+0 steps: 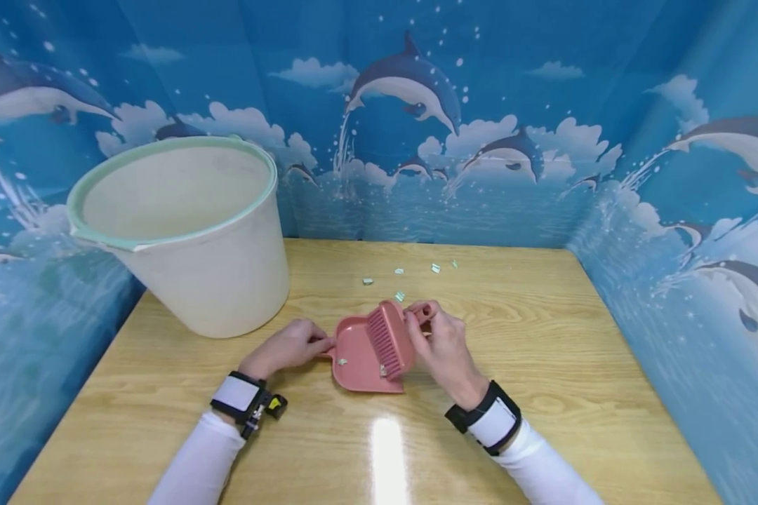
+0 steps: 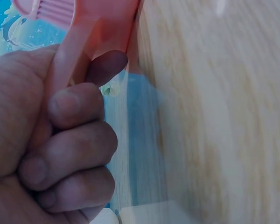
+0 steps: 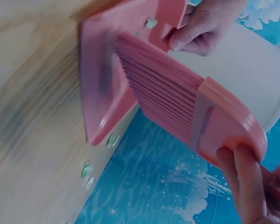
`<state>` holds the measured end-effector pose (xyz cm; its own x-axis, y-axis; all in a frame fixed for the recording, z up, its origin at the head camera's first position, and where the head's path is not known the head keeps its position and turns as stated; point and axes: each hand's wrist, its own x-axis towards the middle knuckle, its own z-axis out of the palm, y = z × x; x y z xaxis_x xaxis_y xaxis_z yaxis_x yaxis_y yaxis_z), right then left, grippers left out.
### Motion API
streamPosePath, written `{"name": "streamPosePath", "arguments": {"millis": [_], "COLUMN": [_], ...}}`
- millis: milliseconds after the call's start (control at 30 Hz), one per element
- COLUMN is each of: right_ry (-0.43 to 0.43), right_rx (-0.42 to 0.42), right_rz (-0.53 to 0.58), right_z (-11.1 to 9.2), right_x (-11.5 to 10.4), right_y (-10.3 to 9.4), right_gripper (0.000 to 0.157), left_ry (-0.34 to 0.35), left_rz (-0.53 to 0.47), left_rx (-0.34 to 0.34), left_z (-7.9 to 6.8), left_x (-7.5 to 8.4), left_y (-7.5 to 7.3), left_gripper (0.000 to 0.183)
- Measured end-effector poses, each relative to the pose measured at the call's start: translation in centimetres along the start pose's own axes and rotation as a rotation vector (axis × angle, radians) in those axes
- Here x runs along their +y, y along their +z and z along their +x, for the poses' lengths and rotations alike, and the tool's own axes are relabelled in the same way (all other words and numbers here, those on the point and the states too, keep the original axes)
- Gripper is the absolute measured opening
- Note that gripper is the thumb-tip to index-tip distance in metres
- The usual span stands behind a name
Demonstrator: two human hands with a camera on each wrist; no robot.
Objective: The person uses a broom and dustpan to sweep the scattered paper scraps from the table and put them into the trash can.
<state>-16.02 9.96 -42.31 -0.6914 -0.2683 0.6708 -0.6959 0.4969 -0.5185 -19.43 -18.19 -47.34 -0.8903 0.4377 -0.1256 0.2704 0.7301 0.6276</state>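
Note:
A pink dustpan lies on the wooden table, its handle gripped by my left hand. In the left wrist view the fingers curl round that handle. My right hand holds a pink hand brush by its handle. The brush is tilted over the dustpan's open side, bristles reaching down into the pan. One small green-and-white scrap sits in the pan near its handle side, and another scrap shows by the bristle tips.
Several small scraps are scattered on the table beyond the dustpan. A large white bucket with a green rim stands at the back left. A blue dolphin-print curtain encloses the table's back and sides.

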Motion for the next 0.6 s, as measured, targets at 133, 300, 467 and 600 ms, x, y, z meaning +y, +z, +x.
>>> {"name": "streamPosePath", "arguments": {"millis": [133, 300, 467, 600], "right_ry": [-0.002, 0.011, -0.042, -0.102], "right_rx": [0.024, -0.007, -0.09, -0.153], "right_rz": [0.117, 0.133, -0.007, -0.09], "right_z": [0.0, -0.3, -1.1, -1.7], "right_x": [0.0, 0.6, 1.7, 2.4], "right_y": [0.6, 1.0, 0.5, -0.1], "right_gripper": [0.008, 0.008, 0.011, 0.016], "left_ry": [-0.007, -0.008, -0.027, -0.043], "left_rz": [0.002, 0.002, 0.001, 0.002], "left_rx": [-0.001, 0.003, -0.003, -0.004], "left_z": [0.0, 0.0, 0.1, 0.2], "left_x": [0.1, 0.2, 0.2, 0.2], "left_y": [0.0, 0.1, 0.2, 0.3], "left_gripper": [0.023, 0.024, 0.022, 0.022]}}
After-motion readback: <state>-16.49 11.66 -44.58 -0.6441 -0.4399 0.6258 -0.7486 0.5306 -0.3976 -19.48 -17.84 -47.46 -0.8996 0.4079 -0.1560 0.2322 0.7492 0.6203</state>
